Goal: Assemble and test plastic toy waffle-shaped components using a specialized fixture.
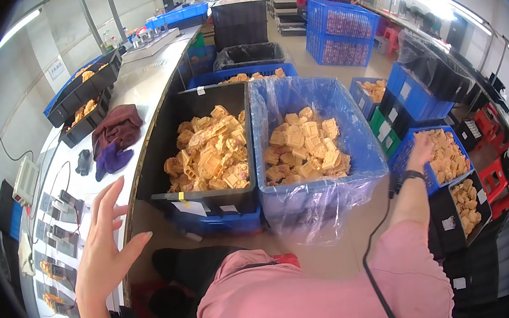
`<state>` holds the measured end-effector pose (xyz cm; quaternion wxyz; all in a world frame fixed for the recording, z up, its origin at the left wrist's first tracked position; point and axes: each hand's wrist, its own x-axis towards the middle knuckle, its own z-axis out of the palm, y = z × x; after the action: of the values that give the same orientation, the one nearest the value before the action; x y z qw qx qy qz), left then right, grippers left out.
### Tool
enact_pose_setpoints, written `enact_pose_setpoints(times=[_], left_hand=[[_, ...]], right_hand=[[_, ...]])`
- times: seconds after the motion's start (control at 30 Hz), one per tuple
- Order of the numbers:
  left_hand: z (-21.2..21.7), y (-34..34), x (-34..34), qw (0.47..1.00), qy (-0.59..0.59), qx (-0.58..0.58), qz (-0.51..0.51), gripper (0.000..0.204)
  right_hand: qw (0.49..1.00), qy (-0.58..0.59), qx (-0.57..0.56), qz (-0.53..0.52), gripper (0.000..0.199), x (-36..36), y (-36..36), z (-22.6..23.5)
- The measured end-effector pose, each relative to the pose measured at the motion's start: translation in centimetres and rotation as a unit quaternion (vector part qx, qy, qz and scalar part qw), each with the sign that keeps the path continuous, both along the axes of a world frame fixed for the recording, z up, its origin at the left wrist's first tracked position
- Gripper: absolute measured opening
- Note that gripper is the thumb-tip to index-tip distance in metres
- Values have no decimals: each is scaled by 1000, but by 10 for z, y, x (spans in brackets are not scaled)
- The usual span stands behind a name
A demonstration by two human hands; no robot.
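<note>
The left hand (104, 244) is held raised above the edge of the white counter (137, 87), palm turned toward the black bin (209, 102). Its grip is empty, with the fingers extended and the thumb spread well apart from them. The right hand (422, 149) is stretched out to the far side, over the left part of a blue crate (398, 161) in which tan moulded pieces (448, 155) are heaped. The fingertips are set at the heap, but they are small and partly hidden, so whether a piece is held in that grip cannot be made out. A dark band is worn on each wrist.

More of the same tan pieces are piled in the black bin and, just beside it on the right, in a blue bin (360, 142) lined with a clear plastic bag (315, 214). The black bin is rested on a lower blue container (217, 221). Similar pieces are also contained in a smaller black box (450, 221), placed just beside the blue crate on its near side.

On the counter, a maroon cloth (116, 126) and a purple cloth (110, 159) are left crumpled together, with wired metal fixtures (59, 233) ranged nearer the wearer.
</note>
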<state>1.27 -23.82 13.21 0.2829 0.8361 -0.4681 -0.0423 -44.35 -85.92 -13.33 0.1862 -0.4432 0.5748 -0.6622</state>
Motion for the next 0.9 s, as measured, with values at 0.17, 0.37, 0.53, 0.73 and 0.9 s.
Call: enact_pose_setpoints(times=[0.17, 0.37, 0.53, 0.73, 0.9], left_hand=[[5, 21, -22, 999, -6, 17, 49, 93], [2, 57, -40, 999, -6, 22, 39, 66], [-12, 113, -69, 989, 43, 33, 139, 49], [-37, 197, -108, 924, 135, -27, 356, 21], [-77, 245, -88, 859, 11, -103, 501, 13]], right_hand=[[976, -111, -51, 180, 42, 164, 7, -2], [861, -88, -109, 489, 29, 349, 138, 126], [660, 13, -172, 731, 19, 454, 294, 148], [349, 96, -348, 865, 13, 503, 482, 167], [227, 81, -376, 895, 13, 537, 577, 180]])
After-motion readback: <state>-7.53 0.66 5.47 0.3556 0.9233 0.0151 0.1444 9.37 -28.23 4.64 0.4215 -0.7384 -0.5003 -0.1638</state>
